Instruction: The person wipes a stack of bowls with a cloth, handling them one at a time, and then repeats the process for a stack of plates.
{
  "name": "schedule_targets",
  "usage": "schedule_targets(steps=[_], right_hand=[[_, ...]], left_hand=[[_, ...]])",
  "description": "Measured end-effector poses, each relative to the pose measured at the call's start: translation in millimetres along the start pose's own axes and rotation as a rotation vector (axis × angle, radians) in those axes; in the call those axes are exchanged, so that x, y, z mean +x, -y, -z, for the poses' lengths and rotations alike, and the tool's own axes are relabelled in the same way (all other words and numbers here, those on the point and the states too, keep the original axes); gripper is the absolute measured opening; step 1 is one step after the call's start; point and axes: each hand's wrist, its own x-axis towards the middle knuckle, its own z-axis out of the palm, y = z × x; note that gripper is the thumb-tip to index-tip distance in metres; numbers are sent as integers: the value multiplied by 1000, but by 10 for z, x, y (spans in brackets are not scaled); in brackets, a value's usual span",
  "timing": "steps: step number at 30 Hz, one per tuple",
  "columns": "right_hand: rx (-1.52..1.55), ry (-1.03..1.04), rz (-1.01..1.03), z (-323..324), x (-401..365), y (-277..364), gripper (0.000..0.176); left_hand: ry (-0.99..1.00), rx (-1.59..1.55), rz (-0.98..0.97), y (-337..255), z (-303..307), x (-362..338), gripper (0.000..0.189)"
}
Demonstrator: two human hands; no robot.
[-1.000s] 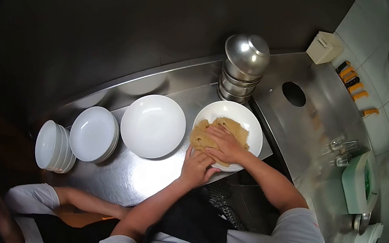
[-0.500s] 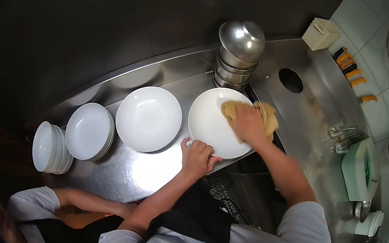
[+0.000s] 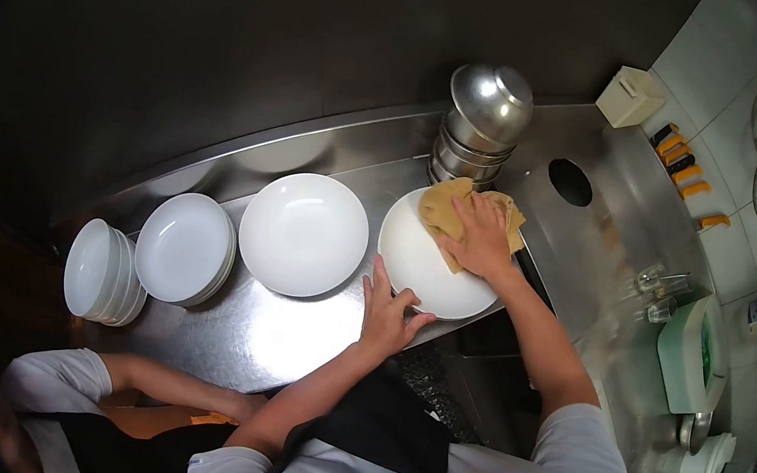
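A white round plate [image 3: 409, 261] lies on the steel counter in front of me. My right hand [image 3: 483, 242] presses a yellow-tan cloth [image 3: 444, 209] onto the plate's far right part, fingers spread over the folds. At the plate's near left rim is my left hand [image 3: 386, 316], fingers apart and fingertips against the edge. Left of this plate rests another white plate [image 3: 303, 235]. Farther left are a stack of white plates [image 3: 186, 249] and tilted, nested white bowls [image 3: 92, 270].
Stacked metal bowls [image 3: 491, 107] stand behind the plate. The steel counter [image 3: 284, 345] has a round dark hole [image 3: 570, 182] at right. Orange-handled tools [image 3: 678, 162] line the tiled wall. A green-and-white container [image 3: 689, 353] and glasses stand right. Another person's arm [image 3: 180, 385] is at lower left.
My right hand and the cloth have shifted left and slightly toward the plate's far edge. The left hand's fingers have spread along the rim. The whole view has shifted slightly.
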Motion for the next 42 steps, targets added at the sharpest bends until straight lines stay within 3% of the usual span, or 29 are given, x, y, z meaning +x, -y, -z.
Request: schedule_targets(steps=[3, 6, 7, 8, 10, 14, 17, 18, 19, 21, 23, 28, 35, 37, 42], right_hand=[[-87, -93, -85, -292, 62, 211, 80], [27, -87, 30, -497, 95, 417, 86], [113, -23, 54, -502, 76, 467, 87], [200, 38, 79, -500, 26, 523, 89], [343, 96, 132, -417, -100, 680, 90], [561, 241, 15, -114, -419, 918, 73], [954, 360, -102, 317, -667, 917, 68], [1166, 341, -140, 311, -767, 806, 68], [1378, 317, -174, 311, -875, 684, 67], [1627, 50, -599, 305, -1212, 442, 70], [2047, -132, -569, 269, -1403, 135, 73], [2184, -434, -412, 399, -1761, -232, 69], [2338, -740, -245, 293, -2163, -470, 60], [2292, -789, -299, 351, -2180, -446, 59], [2218, -838, -272, 571, -2092, -263, 61]], left_hand=[[40, -11, 11, 32, 15, 72, 47], [35, -59, 59, 74, -42, 21, 60], [25, -81, 73, 84, -56, 45, 66], [-38, -29, 125, 72, -65, 37, 84], [-103, -107, 165, 97, -110, 18, 90], [-210, -426, 291, 367, -401, -85, 91], [-297, -101, -55, 440, -394, -40, 94], [-246, -34, -33, 363, -336, -14, 94], [-196, 34, -12, 198, -215, 23, 95], [-29, 231, -54, -68, 27, 120, 97], [204, 483, -174, -216, 231, 346, 102], [631, 522, -381, -115, 109, 616, 76], [679, 545, -568, -143, 101, 540, 53], [706, 481, -583, -239, 186, 588, 48], [724, 362, -474, -546, 383, 700, 41]])
